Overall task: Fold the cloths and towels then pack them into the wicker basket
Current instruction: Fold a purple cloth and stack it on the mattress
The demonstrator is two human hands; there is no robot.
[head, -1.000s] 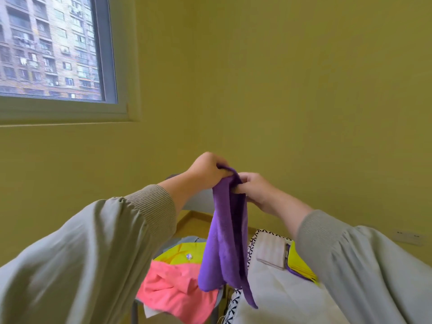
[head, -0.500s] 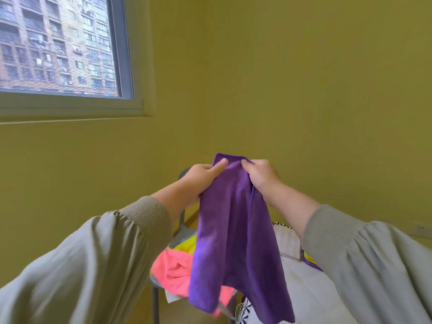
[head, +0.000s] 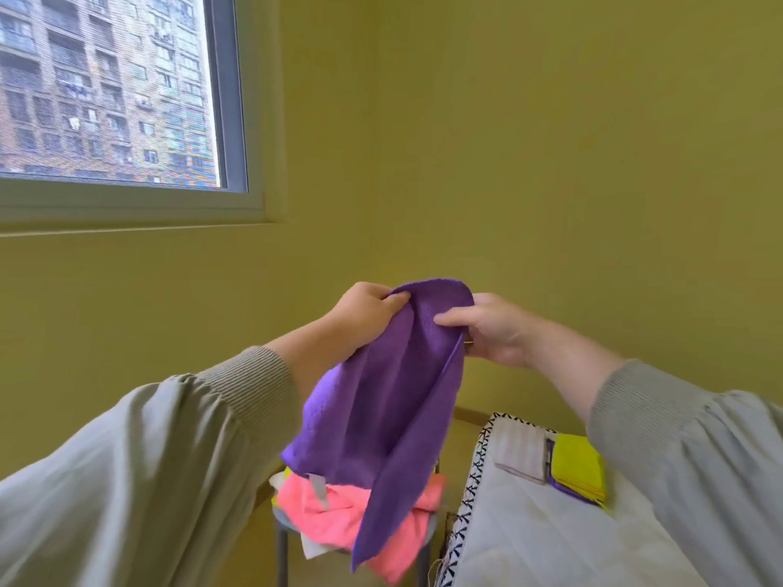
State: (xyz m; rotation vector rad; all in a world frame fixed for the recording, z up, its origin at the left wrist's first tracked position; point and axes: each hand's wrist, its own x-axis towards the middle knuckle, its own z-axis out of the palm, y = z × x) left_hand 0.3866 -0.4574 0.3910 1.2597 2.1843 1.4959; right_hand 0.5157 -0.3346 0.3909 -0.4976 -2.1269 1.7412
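Observation:
A purple cloth (head: 381,400) hangs in the air in front of me, held up by its top edge. My left hand (head: 366,309) grips the top left part with curled fingers. My right hand (head: 487,328) pinches the top right part, thumb across the front of the fabric. Below the cloth, a pink cloth (head: 339,506) lies crumpled on a small grey stool (head: 281,527), with white fabric under it. Folded yellow cloths (head: 578,468) and a folded pale cloth (head: 521,451) lie on the white padded surface (head: 538,540) at lower right. No wicker basket is in view.
Yellow-green walls fill the view ahead and meet in a corner. A window (head: 110,91) sits high at the left. The white surface has a black-and-white patterned edge (head: 470,489) close to the stool.
The purple cloth has spread wider between my hands, which have moved apart along its top edge. The view has shifted so the stool and white surface sit lower right.

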